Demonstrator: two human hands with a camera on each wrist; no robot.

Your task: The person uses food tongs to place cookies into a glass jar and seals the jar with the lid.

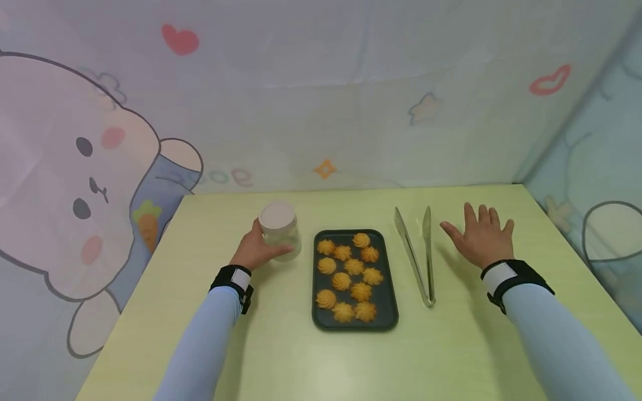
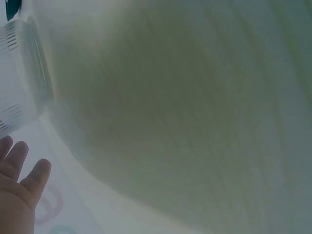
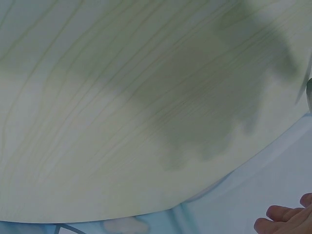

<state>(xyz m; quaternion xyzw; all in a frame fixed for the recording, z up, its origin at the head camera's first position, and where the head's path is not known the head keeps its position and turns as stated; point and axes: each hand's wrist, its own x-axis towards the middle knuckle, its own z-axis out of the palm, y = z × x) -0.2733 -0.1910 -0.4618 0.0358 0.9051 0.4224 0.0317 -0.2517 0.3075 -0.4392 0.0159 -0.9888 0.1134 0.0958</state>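
Beside the left part of the tray stands a clear jar with a pale lid (image 1: 278,216). My left hand (image 1: 257,248) is at its left side, thumb stretched across the jar's front and fingers spread at its far side. Ribbed clear wall of the jar (image 2: 22,73) shows in the left wrist view, fingertips (image 2: 41,170) close below it. Metal tongs (image 1: 418,262) lie spread on the table, hinge end toward me. To their right my right hand (image 1: 484,236) hovers palm down, fingers fanned out and holding nothing; its shadow falls on the table.
A dark rectangular tray (image 1: 386,312) with several piped golden cookies (image 1: 354,267) lies mid-table between the jar and the tongs. The pale yellow table (image 1: 281,356) ends at a cartoon-printed cloth (image 1: 321,111) behind, with more printed cloth at the right.
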